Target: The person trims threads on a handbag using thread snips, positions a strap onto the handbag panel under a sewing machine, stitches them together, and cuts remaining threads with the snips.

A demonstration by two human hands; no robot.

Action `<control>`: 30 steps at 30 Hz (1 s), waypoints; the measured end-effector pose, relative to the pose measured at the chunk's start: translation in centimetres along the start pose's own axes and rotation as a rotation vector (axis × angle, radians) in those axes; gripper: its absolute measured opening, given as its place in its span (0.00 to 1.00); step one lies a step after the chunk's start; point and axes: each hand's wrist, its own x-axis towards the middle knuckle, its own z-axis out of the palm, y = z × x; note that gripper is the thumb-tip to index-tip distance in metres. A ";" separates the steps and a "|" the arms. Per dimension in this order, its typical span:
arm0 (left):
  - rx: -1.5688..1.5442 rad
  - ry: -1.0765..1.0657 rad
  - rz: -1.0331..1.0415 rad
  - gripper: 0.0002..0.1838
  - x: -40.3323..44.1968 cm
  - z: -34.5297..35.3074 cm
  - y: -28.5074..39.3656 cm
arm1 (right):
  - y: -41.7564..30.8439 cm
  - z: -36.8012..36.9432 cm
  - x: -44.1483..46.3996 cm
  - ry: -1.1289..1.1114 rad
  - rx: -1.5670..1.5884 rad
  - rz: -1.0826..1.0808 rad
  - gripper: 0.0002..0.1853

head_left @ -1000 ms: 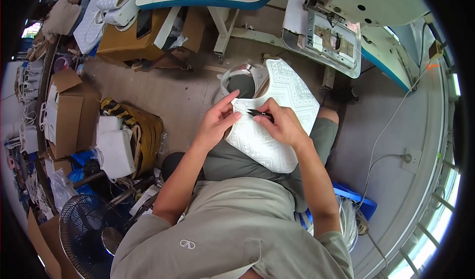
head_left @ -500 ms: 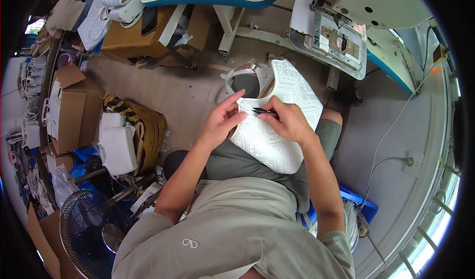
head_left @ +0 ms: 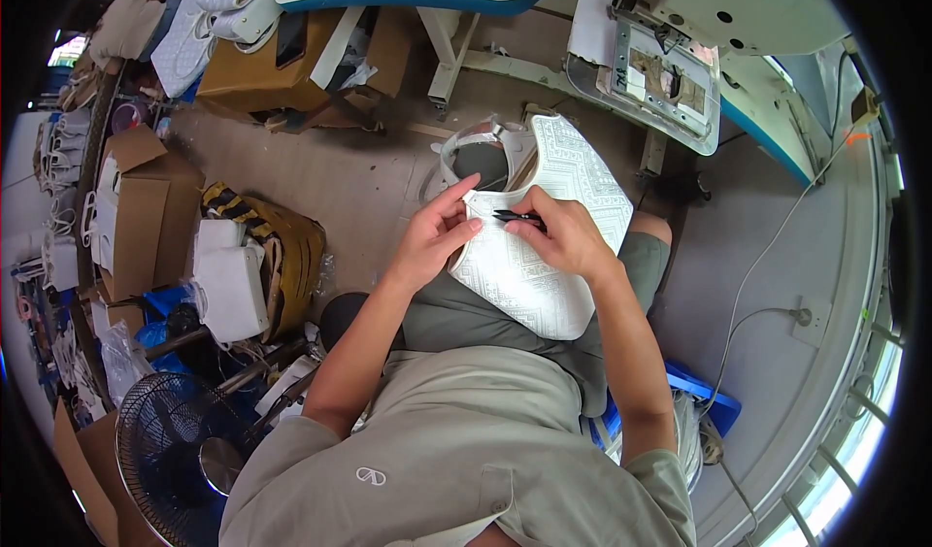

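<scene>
A white patterned bag with a strap lies across my lap. My left hand grips its left upper edge between thumb and fingers. In my right hand is a small black pointed tool, held between thumb and fingers over the bag's surface, its tip towards my left thumb. Whether the tip touches the bag I cannot tell.
A sewing machine and its white table stand ahead. On the left are a cardboard box, a yellow-black sack with white bags, and a black fan. A phone rests on a brown box.
The whole view has shifted slightly, so the bag and both hands appear a little further right than at first. My hold on the bag and the tool looks the same.
</scene>
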 end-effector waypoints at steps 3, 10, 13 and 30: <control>0.007 -0.009 0.003 0.35 0.0 0.2 0.0 | 0.0 0.0 0.3 0.011 -0.006 -0.054 0.14; 0.020 0.021 -0.005 0.35 -0.1 -0.4 -0.4 | 0.3 1.3 0.4 0.022 0.018 -0.037 0.12; 0.027 0.025 -0.014 0.34 -0.2 -0.7 -1.3 | 0.5 1.6 0.2 -0.032 0.046 0.033 0.13; 1.551 -0.283 -0.181 0.27 7.0 -2.8 3.5 | 2.5 6.1 -2.6 0.529 0.839 0.536 0.13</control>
